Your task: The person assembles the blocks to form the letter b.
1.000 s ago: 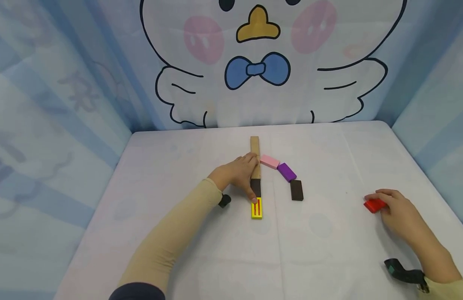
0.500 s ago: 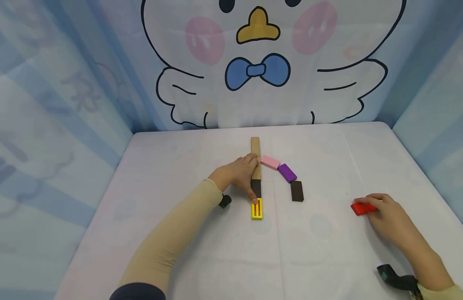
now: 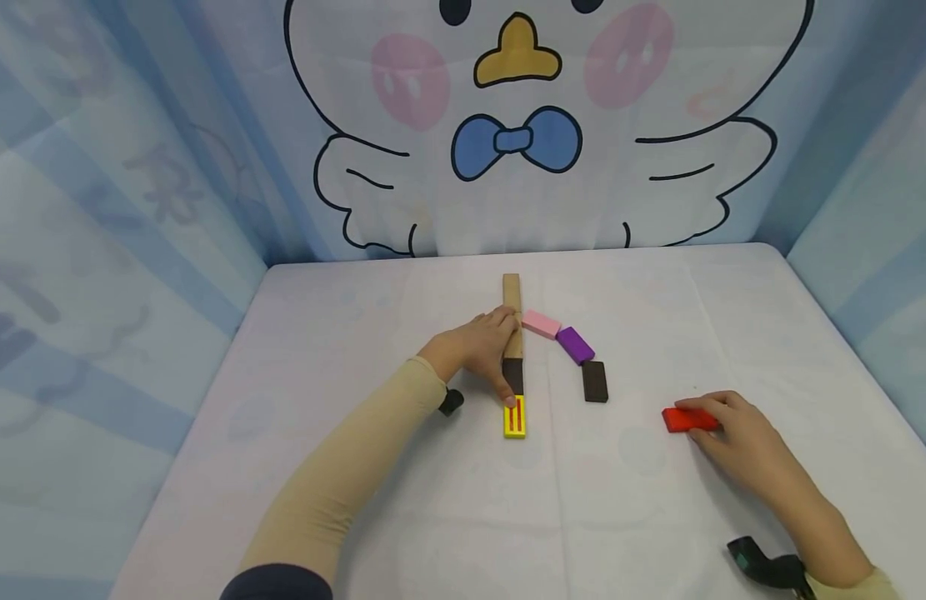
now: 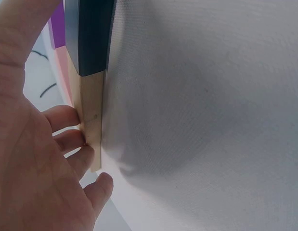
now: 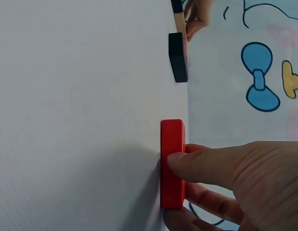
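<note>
My left hand (image 3: 473, 343) rests along a straight column of blocks, thumb on a yellow block (image 3: 514, 425) with red stripes, fingers at the plain wooden blocks (image 3: 511, 292). A dark block (image 3: 513, 379) sits between these in the row. In the left wrist view, the fingertips (image 4: 84, 156) lie beside the wooden piece, lightly bent. On the right, my right hand (image 3: 751, 450) pinches a red block (image 5: 172, 137) between thumb and fingers, its long side pointing leftward, close over the white cloth.
A pink block (image 3: 541, 324), a purple block (image 3: 575, 345) and a dark brown block (image 3: 594, 382) curve away from the column, ends close together. White cloth covers the table (image 3: 620, 517). A printed curtain (image 3: 515, 200) stands behind the far edge.
My right hand has carried the red block leftward across the right side of the table, turning it a little straighter. The left hand and the laid blocks stay put.
</note>
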Tool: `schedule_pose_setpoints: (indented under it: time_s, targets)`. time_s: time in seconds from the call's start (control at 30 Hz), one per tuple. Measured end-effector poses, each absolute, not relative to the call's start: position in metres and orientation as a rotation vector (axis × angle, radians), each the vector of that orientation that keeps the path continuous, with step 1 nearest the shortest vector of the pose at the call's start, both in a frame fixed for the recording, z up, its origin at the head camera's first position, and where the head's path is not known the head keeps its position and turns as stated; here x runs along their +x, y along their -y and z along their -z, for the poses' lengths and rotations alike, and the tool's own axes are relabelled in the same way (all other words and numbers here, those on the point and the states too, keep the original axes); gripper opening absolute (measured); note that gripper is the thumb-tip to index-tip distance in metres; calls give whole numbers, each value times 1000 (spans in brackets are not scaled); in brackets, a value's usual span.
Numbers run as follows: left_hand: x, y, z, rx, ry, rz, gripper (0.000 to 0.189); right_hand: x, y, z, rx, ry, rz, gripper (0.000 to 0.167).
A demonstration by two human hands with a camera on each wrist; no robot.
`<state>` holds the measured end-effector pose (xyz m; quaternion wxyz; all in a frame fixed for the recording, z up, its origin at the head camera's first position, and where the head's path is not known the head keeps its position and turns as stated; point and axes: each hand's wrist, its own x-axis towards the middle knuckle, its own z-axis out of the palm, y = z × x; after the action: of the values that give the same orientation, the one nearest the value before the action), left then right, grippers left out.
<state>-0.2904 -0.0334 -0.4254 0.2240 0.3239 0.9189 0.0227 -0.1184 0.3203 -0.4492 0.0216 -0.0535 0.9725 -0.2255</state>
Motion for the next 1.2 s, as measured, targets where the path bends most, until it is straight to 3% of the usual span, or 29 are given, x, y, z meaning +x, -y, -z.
schedule_pose_setpoints:
  time_s: [0.57,1.2]
  targets:
    - [-291,34,424,884,-2522,-70,133,-111,-245,443,-339,-3026,641,36]
    - [-291,33,428,878,-2552,-58,134,-132,-177,445,-559,-2945,714,30]
